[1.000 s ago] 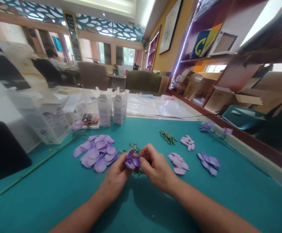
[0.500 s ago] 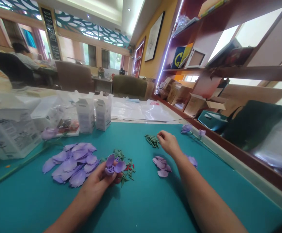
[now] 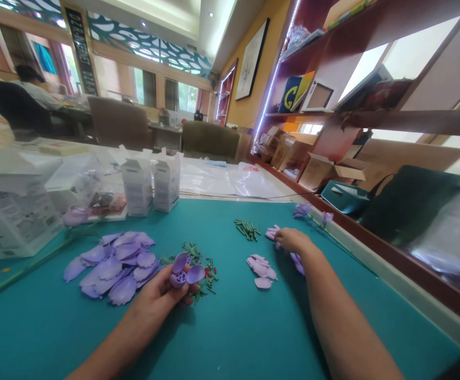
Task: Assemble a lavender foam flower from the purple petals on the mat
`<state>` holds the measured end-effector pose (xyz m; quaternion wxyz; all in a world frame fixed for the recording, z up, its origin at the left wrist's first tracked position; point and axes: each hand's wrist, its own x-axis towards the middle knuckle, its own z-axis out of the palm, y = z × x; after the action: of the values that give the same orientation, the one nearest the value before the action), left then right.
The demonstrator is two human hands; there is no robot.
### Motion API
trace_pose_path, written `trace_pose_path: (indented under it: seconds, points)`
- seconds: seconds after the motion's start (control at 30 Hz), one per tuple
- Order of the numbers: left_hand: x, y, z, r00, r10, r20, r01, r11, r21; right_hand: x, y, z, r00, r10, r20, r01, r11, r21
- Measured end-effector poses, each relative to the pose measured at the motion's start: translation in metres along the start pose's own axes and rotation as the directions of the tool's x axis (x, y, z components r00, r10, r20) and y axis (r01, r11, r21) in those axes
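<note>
Left hand (image 3: 154,303) clamped on flower core (image 3: 183,274); right hand (image 3: 293,240) over small petals (image 3: 271,233), grip unclear. I'd pinch one petal only.

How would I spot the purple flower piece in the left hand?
Look at the teal table mat, then its near middle, where the left hand is. Its fingertips hold a half-built purple flower. Unlike the flat loose petals lying beside it, it is cupped, with holes in its centre.
</note>
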<state>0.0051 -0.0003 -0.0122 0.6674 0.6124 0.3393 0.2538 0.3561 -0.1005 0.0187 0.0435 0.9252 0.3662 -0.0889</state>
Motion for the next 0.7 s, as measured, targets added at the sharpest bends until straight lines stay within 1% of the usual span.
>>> trace_pose_path:
  seconds: [0.13, 0.33, 0.43, 0.5, 0.6, 0.63, 0.7]
  points:
    - [0.0, 0.001, -0.001, 1.0, -0.007, 0.009, 0.007, 1.0, -0.001, -0.001, -0.005, 0.002, 0.999, -0.022, 0.044, 0.023, 0.999, -0.044]
    - [0.002, -0.004, -0.001, 1.0, -0.003, 0.023, 0.004, 1.0, -0.028, -0.01, -0.011, -0.001, 0.998, -0.059, 0.02, 0.06, 0.997, -0.05]
    - [0.004, -0.005, -0.002, 0.997, 0.031, 0.07, -0.028, 0.998, -0.053, -0.017, -0.016, -0.009, 0.996, -0.082, -0.022, 0.081, 0.996, -0.034]
    - [0.004, -0.003, -0.003, 0.992, 0.041, 0.123, -0.035, 0.998, -0.046, -0.024, -0.021, -0.016, 0.993, -0.104, -0.055, 0.103, 0.995, -0.016]
    - [0.001, 0.001, -0.003, 0.988, 0.044, 0.145, -0.035, 0.997, -0.064, -0.035, -0.032, -0.027, 0.983, -0.157, -0.094, 0.161, 0.986, 0.035]
    - [0.0, 0.002, -0.003, 0.986, 0.052, 0.157, -0.041, 0.996, -0.075, -0.04, -0.037, -0.03, 0.977, -0.175, -0.119, 0.183, 0.981, 0.065]
    - [-0.002, 0.004, -0.003, 0.983, 0.068, 0.169, -0.054, 0.995, -0.087, -0.051, -0.047, -0.035, 0.954, -0.191, -0.231, 0.229, 0.961, 0.152]
